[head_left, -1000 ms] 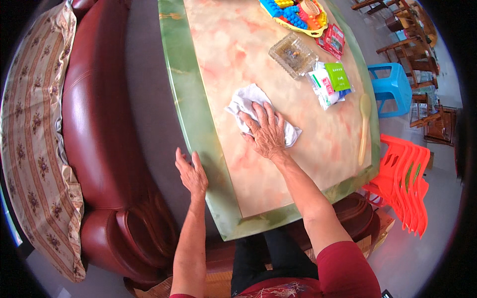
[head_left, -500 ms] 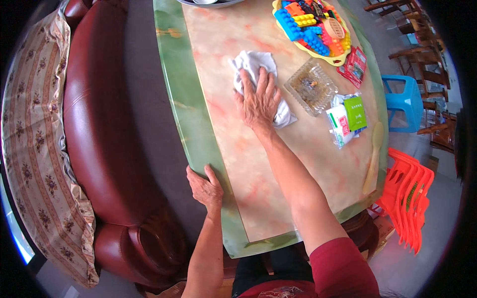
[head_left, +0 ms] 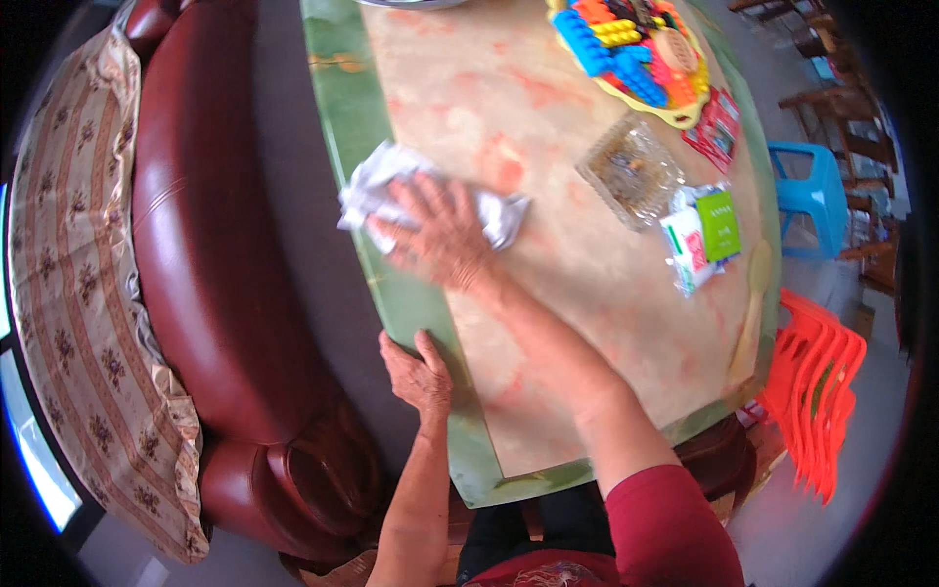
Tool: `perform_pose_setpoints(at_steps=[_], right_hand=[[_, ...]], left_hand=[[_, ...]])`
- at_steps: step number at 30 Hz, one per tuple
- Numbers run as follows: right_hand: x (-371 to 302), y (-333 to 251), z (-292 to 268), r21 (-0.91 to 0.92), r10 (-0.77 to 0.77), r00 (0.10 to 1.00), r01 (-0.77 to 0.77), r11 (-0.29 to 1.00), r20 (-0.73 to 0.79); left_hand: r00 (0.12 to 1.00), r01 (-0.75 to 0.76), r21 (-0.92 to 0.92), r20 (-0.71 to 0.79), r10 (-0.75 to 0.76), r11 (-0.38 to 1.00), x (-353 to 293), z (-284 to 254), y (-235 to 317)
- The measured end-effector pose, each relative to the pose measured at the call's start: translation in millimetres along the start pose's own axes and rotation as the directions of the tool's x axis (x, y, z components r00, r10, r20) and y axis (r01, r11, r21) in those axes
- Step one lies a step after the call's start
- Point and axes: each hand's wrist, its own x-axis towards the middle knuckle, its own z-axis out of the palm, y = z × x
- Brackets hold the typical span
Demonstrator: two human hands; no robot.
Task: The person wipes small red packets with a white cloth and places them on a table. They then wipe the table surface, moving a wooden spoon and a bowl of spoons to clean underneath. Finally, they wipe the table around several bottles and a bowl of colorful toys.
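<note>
My right hand (head_left: 435, 230) lies flat with spread fingers on a crumpled white cloth (head_left: 383, 168), pressing it against the tabletop. The cloth reaches across the green border at the table's left edge, and its middle is covered by the hand. Both are a little blurred. Lower down, my left hand (head_left: 419, 372) grips the left edge of the table (head_left: 460, 430), thumb on the green border and fingers over the outer side. The fingertips there are partly hidden.
Rightward on the table lie a clear plastic tray (head_left: 631, 171), packets of tissues (head_left: 706, 235), a red packet (head_left: 716, 129), a yellow basket of toy blocks (head_left: 675, 115) and a pale long-handled spoon (head_left: 751, 318). A brown leather sofa (head_left: 210, 254) stands left; blue (head_left: 810, 196) and red stools (head_left: 812, 391) stand right.
My right hand has slid the cloth leftward, from the middle of the tabletop onto the green border. My left hand keeps its place on the edge. The whole view has shifted slightly.
</note>
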Motion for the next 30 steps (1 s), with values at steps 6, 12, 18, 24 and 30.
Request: perform_pose_setpoints(at_steps=[6, 12, 18, 24, 30], right_hand=[[-48.5, -16.2, -14.4, -0.086, 0.319, 0.94, -0.33, 0.94, -0.121], [-148.7, 15.0, -76.0, -0.255, 0.574, 0.804, -0.595, 0.762, -0.159], [-230.6, 20.9, -121.0, -0.332, 0.708, 0.685, -0.717, 0.613, -0.172], [-320.9, 34.9, -156.5, -0.417, 0.777, 0.588, -0.778, 0.47, -0.223], [-386.9, 25.1, -163.1, -0.448, 0.848, 0.356, -0.88, 0.161, -0.393]], left_hand=[[0.999, 0.052, 0.056, 0.005, -0.053, 0.997, 0.1, -1.2, 5.2], [0.999, 0.034, 0.082, -0.015, -0.033, 0.996, -2.7, 3.3, 0.4], [0.999, 0.04, 0.06, 0.029, -0.042, 0.997, -1.5, 3.5, 0.3], [0.996, 0.076, 0.076, 0.032, -0.079, 0.994, -1.5, 3.3, 0.4], [0.996, 0.085, 0.054, 0.032, -0.087, 0.995, -1.7, 3.6, 0.3]])
